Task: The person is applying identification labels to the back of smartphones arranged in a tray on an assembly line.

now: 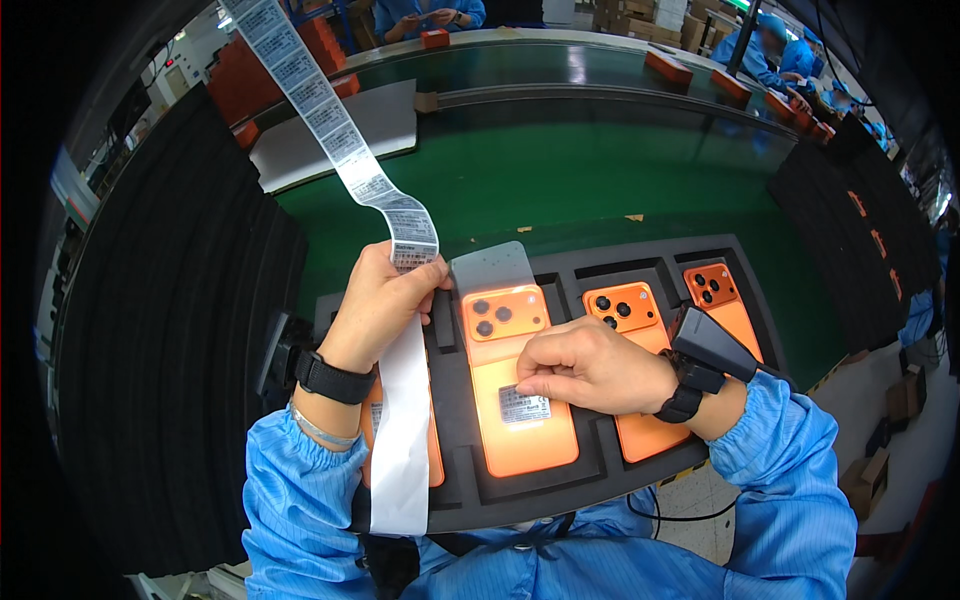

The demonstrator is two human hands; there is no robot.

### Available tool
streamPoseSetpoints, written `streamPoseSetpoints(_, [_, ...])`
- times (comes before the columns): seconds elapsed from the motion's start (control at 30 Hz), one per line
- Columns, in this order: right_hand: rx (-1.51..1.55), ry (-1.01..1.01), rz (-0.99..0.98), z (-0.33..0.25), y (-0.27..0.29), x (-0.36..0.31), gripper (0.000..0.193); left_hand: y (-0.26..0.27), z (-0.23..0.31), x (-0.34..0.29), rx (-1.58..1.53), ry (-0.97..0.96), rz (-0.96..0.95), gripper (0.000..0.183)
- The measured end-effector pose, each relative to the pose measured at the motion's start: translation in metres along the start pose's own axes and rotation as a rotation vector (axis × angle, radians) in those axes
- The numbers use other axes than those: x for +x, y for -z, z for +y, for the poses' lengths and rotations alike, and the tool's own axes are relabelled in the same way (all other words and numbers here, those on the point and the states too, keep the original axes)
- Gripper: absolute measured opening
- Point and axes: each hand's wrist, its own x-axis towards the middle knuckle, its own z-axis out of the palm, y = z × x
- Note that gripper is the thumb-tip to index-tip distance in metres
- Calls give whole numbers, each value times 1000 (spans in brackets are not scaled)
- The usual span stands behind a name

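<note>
My left hand [378, 305] is closed round a long strip of printed labels [325, 115]. The strip comes down from the upper left, and its blank white tail hangs over the tray's near edge. My right hand [600, 368] has thumb and fingers pressed together at the upper edge of a silver-grey label [527, 406], which lies on the back of an orange phone [532, 452]. Clear film [497, 265] sticks out past that phone's camera end, near my left fingertips. The phone lies in a black foam tray [578, 452]; the strip partly hides another phone [436, 455] to its left.
Two more orange phones [648, 437] [738, 322] lie at the tray's right. Tall stacks of black trays [170, 330] [850, 230] stand at both sides. Beyond is a green conveyor belt [560, 165]; orange boxes [668, 67] and co-workers in blue [755, 50] are farther back.
</note>
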Motion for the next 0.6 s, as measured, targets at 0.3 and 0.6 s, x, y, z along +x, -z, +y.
streamPoseSetpoints(0.3, [-26,-1,-6,-1,0,0,13,0,-1,0,1,3,-3,12])
streamPoseSetpoints(0.6, [-111,74,22,4,-3,-3,13,2,-5,3,-34,2,-17,11])
